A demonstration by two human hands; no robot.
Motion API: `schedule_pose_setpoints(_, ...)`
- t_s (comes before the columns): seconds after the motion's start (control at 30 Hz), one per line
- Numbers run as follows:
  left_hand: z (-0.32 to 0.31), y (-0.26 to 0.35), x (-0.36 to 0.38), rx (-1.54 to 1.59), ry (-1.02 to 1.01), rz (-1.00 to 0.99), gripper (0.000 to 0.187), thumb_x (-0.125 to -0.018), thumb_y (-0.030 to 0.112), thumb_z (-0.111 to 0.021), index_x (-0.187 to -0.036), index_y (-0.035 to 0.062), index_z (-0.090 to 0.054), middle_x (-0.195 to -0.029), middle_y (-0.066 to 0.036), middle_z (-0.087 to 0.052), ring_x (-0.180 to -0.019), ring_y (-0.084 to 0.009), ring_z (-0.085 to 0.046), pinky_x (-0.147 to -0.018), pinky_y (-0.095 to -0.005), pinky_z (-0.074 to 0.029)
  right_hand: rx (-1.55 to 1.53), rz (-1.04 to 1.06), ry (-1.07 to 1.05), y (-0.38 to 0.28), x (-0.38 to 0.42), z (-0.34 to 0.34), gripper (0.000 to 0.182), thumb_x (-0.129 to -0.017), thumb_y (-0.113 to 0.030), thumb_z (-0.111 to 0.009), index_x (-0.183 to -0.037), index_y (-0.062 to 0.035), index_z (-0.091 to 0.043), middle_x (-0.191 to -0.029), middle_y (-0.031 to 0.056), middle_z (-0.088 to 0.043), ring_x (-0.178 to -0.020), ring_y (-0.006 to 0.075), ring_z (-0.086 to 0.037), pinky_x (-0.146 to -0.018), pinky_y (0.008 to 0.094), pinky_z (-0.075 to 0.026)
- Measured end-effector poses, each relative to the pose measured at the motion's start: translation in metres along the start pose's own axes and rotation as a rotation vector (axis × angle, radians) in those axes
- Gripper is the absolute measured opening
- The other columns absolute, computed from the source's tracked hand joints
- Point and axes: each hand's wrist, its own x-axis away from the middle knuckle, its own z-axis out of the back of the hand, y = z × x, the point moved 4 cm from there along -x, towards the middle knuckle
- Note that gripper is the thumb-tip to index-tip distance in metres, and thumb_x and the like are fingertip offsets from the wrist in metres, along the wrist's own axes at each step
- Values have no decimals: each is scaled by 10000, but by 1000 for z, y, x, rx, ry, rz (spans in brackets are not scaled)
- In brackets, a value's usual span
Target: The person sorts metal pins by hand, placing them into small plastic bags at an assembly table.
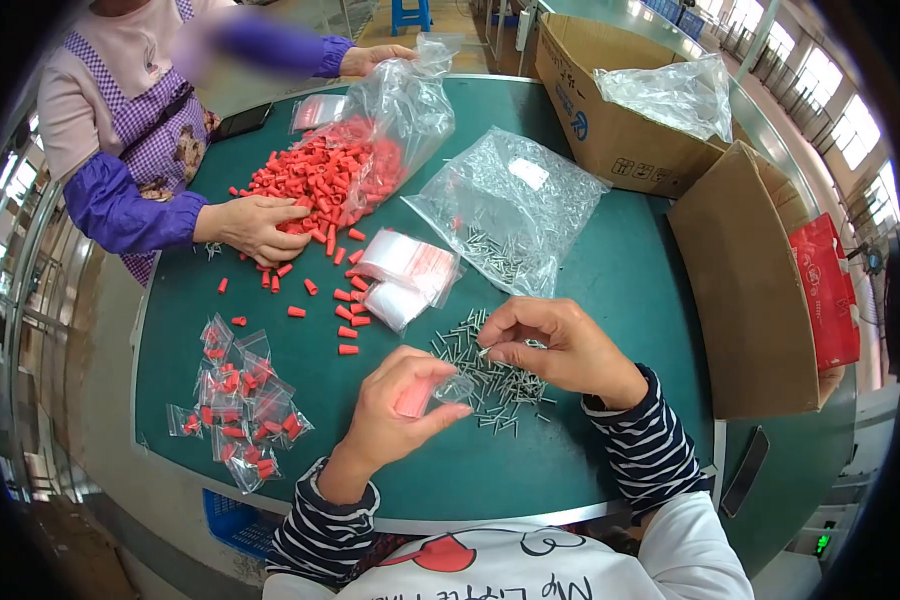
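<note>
My left hand (395, 405) is closed around a small clear zip bag (455, 388), its mouth facing my right hand, with more red-edged bags (417, 396) against the palm. My right hand (560, 345) is pinched over a loose pile of small silver screws (500, 390); a bit of metal shows at its fingertips, largely hidden. Just beyond my hands lie stacks of zip bags with red edges (407, 265). Behind the pile is a large clear bag of screws (515, 205). Several red plastic caps (348, 349) lie loose to the left of the stacks.
Across the green table (610, 440), a co-worker's hand (260, 228) rests at a heap of red caps (315, 170) spilling from a plastic bag. Filled little bags (240, 400) pile up at the left. Cardboard boxes (740, 290) stand at the right; a phone (243, 122) lies at the far edge.
</note>
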Motion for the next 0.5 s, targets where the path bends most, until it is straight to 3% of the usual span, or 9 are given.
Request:
schedule_pose_setpoints(0.3,-1,1,0,-19,3,1,442,-661,120,-893,-1023,43,-652,-953,-72,-627,-842,-178,-619,-751,-294,-510,-271,-105,20,1,2,-4,137,-903,4,-653,-1039,17,-639,-926,31,-679,-868,101,-658,-801,245,-537)
schedule_pose_setpoints(0.5,-1,2,-1,-20,15,-6,436,-664,122,-891,-1017,36,-649,-950,-78,-627,-846,-186,-618,-754,-299,-504,-130,-83,39,-2,3,-6,126,-891,-4,-663,-1011,28,-639,-913,60,-690,-854,99,-664,-754,251,-539)
